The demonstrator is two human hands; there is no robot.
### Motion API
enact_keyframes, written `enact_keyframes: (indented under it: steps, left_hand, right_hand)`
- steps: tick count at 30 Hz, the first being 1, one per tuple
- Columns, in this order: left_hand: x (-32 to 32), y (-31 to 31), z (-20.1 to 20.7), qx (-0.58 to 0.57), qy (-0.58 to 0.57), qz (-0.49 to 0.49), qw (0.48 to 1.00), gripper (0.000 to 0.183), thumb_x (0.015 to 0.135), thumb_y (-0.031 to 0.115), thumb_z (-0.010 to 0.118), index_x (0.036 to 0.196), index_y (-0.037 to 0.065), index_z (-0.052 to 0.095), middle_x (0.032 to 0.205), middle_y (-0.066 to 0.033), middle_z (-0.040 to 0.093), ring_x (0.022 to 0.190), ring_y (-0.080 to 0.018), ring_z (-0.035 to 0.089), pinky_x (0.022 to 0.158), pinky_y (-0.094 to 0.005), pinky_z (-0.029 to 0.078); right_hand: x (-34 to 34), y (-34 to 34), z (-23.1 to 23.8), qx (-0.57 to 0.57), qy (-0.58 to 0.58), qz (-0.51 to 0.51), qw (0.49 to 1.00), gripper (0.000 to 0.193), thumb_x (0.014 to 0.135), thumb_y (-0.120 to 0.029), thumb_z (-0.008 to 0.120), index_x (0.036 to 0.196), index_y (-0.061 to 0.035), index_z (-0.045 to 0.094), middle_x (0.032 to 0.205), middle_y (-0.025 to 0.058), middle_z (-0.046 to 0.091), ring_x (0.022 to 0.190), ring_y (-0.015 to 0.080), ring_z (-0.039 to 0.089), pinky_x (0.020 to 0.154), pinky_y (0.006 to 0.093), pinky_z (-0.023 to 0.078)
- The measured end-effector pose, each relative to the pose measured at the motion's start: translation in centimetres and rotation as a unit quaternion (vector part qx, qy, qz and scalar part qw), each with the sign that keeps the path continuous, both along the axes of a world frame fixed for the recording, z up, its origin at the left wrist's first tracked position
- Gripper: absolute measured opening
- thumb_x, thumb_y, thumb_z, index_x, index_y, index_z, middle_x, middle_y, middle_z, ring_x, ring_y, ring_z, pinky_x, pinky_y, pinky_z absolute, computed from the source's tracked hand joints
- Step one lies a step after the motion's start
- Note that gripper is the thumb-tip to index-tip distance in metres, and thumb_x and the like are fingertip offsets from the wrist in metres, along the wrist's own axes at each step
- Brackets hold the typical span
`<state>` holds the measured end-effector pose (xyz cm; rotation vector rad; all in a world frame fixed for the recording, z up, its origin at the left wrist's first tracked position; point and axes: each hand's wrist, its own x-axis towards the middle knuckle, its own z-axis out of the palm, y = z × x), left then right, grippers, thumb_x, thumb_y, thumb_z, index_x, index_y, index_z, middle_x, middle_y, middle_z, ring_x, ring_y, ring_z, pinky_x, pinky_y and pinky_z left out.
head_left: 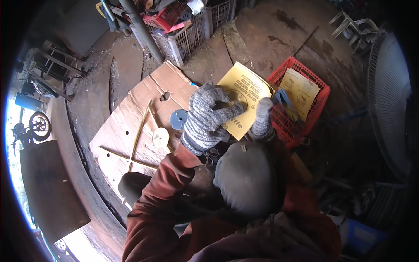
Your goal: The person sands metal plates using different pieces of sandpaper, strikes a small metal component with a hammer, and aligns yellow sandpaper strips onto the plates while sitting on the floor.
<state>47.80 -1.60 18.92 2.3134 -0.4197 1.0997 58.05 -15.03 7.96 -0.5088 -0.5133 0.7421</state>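
Yellow sandpaper sheets (251,85), printed side up, lie between my two gloved hands and look like a small stack. My left hand (209,115), in a grey striped knit glove, reaches over their left part with thumb and fingers apart. A faint round shape shows on the top sheet between those fingers; I cannot tell if it is printed. Curled at the right edge of the sheets is my right hand (262,120), its fingertips partly hidden. Left of my left hand, a grey disc (178,119) and a pale disc (160,137) rest on a cardboard sheet (124,118).
Thin wooden strips (140,135) cross on the cardboard. A red plastic crate (316,105) at right holds more yellow sheets and a blue strip-like thing (288,105). Grey crates (187,43) and a post (142,28) stand at the back. A large fan (393,105) stands far right.
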Motion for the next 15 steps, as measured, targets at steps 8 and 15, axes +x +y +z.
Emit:
enact_keyframes:
  steps: [8, 15]
  left_hand:
    - [0.1, -1.5, -3.1, -0.017, 0.077, 0.030, 0.996, 0.038, 0.058, 0.014, 0.075, 0.096, 0.011, 0.072, 0.094, -0.0111, 0.063, 0.086, -0.0336, 0.061, 0.073, -0.0447, 0.050]
    - [-4.6, -4.3, -8.9, -0.066, 0.182, -0.017, 0.981, 0.032, 0.072, 0.019, 0.069, 0.102, 0.008, 0.070, 0.095, -0.0132, 0.066, 0.091, -0.0339, 0.063, 0.077, -0.0442, 0.051]
  right_hand:
    - [0.3, -2.4, 3.2, -0.205, 0.080, 0.060, 0.974, 0.056, 0.098, -0.039, 0.052, 0.136, 0.0021, 0.043, 0.119, 0.0165, 0.059, 0.108, 0.0234, 0.060, 0.092, 0.0340, 0.051]
    - [-1.5, -6.2, 2.1, -0.336, -0.003, 0.088, 0.938, 0.042, 0.097, -0.023, 0.057, 0.130, 0.0030, 0.051, 0.117, 0.0149, 0.062, 0.106, 0.0229, 0.062, 0.091, 0.0330, 0.052]
